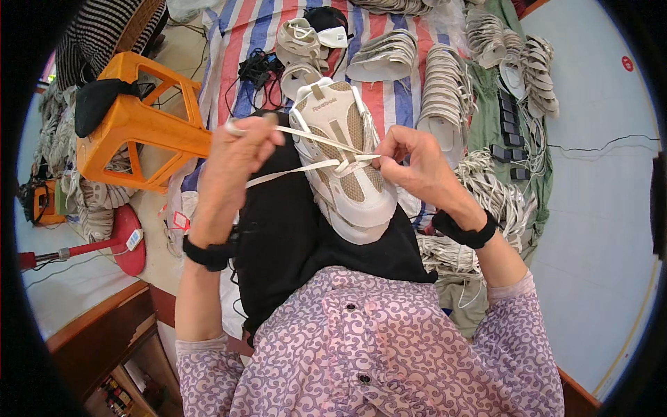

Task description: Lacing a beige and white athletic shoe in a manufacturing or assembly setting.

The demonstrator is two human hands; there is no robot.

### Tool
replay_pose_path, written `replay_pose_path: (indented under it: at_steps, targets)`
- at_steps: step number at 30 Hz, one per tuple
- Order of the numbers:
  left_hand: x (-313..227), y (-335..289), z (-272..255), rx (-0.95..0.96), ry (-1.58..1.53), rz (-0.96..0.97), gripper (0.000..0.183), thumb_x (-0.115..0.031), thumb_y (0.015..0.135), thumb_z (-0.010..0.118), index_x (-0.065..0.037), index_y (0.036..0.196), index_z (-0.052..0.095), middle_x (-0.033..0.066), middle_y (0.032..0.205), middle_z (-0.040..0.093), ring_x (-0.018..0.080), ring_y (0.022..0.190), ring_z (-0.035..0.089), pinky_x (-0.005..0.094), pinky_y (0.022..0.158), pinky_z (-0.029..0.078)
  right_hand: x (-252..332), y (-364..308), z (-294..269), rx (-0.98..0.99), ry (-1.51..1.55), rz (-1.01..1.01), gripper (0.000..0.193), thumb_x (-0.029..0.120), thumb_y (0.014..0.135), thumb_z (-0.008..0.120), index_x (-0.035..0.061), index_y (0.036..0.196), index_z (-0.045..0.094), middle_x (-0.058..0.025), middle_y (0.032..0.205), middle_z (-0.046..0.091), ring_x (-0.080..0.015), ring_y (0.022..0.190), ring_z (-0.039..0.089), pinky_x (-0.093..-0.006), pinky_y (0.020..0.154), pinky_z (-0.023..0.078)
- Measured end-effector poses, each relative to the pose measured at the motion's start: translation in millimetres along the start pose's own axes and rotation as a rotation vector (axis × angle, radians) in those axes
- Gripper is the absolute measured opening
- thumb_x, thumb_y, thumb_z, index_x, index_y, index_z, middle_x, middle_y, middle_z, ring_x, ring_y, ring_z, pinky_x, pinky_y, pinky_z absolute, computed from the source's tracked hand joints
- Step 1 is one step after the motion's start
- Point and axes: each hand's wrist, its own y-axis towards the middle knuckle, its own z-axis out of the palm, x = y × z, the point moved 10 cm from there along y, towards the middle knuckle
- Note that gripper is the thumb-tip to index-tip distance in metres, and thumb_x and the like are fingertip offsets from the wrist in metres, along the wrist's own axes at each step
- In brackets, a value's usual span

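On my black-covered lap lies a white and beige shoe upper (335,189) with tan mesh panels, its tongue pointing away from me and its rounded toe near my body. My left hand (240,149), left of it, is closed on a flat cream shoelace (309,135) that stretches taut to the upper's middle. A second length of lace (286,172) runs from the upper toward my left wrist, behind which its end is hidden. At the upper's right edge, my right hand (417,167) pinches lace by the eyelets with thumb and forefinger.
An orange plastic stool (132,149) with a black cap-like item stands at the left. Stacked uppers (445,87) lie on a striped sheet (240,21) ahead. Bundled laces (493,201) lie at the right, near small black boxes (511,128). Black cables (260,69) lie tangled far left.
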Motion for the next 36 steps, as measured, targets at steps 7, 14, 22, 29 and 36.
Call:
replay_pose_path:
  at_steps: [7,14,22,29,36]
  targets:
    - [1.6,-19.0,-94.6,-0.171,-0.426,-0.057,0.018,-0.016,0.100,0.058,-0.003,0.087,0.059,-0.0064,0.061,0.042,0.0014,0.047,0.032,0.0167,0.044,0.024,-15.5,11.9,17.1,0.217,0.630,0.248,0.011,0.005,0.083,0.073,0.0056,0.083,0.062,0.0012,0.081,0.064,-0.0066,0.075,0.059,-0.0208,0.070,0.046]
    - [11.8,-40.8,-226.0,-0.204,-0.743,0.006,0.012,-0.008,0.102,0.052,0.002,0.096,0.057,-0.0036,0.065,0.043,0.0025,0.047,0.034,0.0171,0.045,0.028,-21.6,10.8,14.9,0.300,0.722,0.207,0.013,0.008,0.086,0.074,0.0052,0.091,0.062,0.0010,0.088,0.065,-0.0067,0.081,0.059,-0.0216,0.074,0.046]
    - [-19.3,-117.4,-446.2,-0.525,-0.839,0.173,0.018,-0.003,0.104,0.041,-0.001,0.087,0.047,-0.0014,0.065,0.037,0.0053,0.049,0.033,0.0204,0.045,0.027,-22.0,15.0,0.7,0.290,0.752,0.094,0.013,0.009,0.089,0.072,0.0040,0.097,0.063,0.0022,0.093,0.062,-0.0063,0.086,0.057,-0.0219,0.081,0.045]
    - [-99.4,-279.9,-641.3,-0.788,-0.790,0.358,0.021,0.004,0.099,0.044,0.005,0.116,0.056,-0.0039,0.067,0.029,0.0070,0.053,0.026,0.0214,0.048,0.020,-9.4,19.0,8.2,0.313,0.600,0.014,0.014,0.009,0.090,0.068,0.0026,0.102,0.065,0.0024,0.097,0.064,-0.0061,0.089,0.058,-0.0218,0.083,0.045]
    - [-142.8,-295.2,-569.9,-0.748,-0.173,0.411,0.031,0.002,0.093,0.051,0.003,0.124,0.056,0.0001,0.094,0.038,0.0120,0.080,0.036,0.0249,0.069,0.029,-2.1,26.9,1.2,0.233,0.453,0.040,0.015,0.010,0.090,0.068,0.0020,0.102,0.069,0.0028,0.093,0.066,-0.0042,0.084,0.058,-0.0205,0.076,0.046]
